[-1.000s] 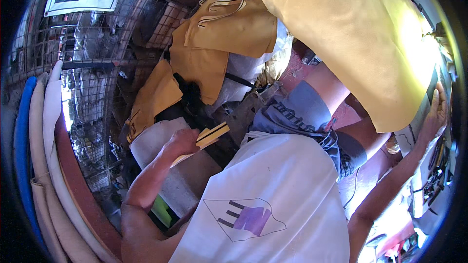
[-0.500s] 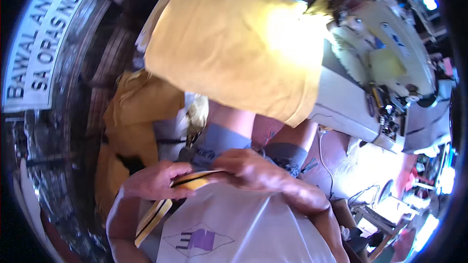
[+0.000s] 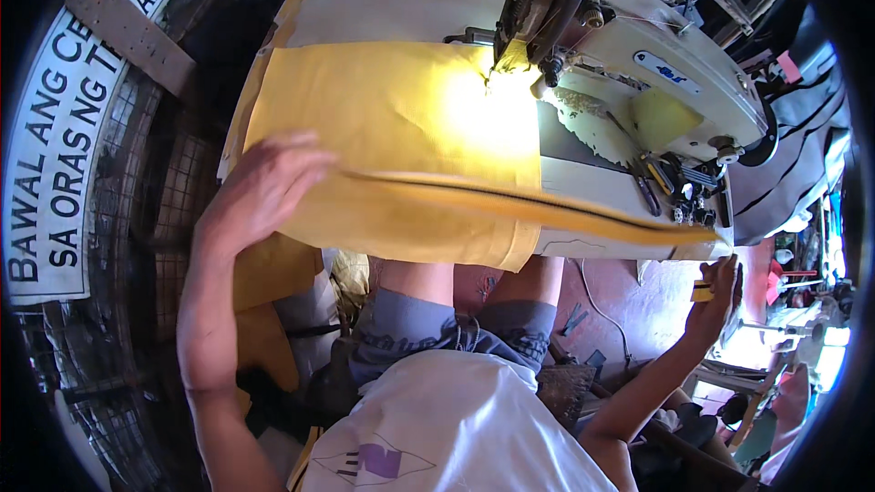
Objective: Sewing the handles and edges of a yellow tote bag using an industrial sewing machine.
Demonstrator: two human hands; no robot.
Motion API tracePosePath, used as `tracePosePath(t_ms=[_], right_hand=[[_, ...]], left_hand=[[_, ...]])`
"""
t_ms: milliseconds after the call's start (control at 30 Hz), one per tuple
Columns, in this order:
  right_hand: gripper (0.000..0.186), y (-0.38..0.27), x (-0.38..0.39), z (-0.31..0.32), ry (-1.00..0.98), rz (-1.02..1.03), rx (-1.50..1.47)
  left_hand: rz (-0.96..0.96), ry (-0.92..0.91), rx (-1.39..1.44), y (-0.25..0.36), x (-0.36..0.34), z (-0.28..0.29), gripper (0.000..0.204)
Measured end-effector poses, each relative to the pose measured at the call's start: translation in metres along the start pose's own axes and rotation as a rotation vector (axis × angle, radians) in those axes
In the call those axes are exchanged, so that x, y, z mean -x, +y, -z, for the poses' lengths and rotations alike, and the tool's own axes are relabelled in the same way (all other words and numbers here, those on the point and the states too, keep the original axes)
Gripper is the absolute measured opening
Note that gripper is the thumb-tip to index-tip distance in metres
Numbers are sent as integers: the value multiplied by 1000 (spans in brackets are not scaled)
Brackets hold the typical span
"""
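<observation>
While the left hand (image 3: 264, 184) reaches over the edge of the yellow sheet (image 3: 383, 118), fingers nearly straight and blurred, I cannot tell whether its grip holds the dark-lined yellow strip (image 3: 547, 212). The strip starts beside those fingertips, its long axis running right and slightly nearer the body, across sheet and bench (image 3: 583, 180). The sewing machine (image 3: 711, 91) stands beyond; just below the strip's far end, the right hand (image 3: 717, 296) curls around a small yellow piece (image 3: 702, 292).

Above the yellow sheet (image 3: 365, 109), the far left is free, but the sewing machine (image 3: 674, 41) blocks the far right.
</observation>
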State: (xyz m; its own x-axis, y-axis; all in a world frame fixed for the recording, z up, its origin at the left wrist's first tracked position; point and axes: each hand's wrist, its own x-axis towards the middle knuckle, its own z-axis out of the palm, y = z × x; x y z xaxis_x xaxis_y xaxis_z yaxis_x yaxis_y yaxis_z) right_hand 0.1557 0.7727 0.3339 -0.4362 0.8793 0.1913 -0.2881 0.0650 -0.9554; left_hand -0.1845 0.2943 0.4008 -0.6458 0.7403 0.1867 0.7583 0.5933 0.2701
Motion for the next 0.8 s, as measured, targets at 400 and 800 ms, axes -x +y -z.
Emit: tracePosePath(t_ms=[400, 800], right_hand=[[56, 7, 80, -260, -942, 215, 530], [69, 49, 125, -284, -801, 229, 467]], left_hand=[[-429, 321, 494, 69, -67, -63, 18], [-37, 428, 743, 75, -50, -107, 43]])
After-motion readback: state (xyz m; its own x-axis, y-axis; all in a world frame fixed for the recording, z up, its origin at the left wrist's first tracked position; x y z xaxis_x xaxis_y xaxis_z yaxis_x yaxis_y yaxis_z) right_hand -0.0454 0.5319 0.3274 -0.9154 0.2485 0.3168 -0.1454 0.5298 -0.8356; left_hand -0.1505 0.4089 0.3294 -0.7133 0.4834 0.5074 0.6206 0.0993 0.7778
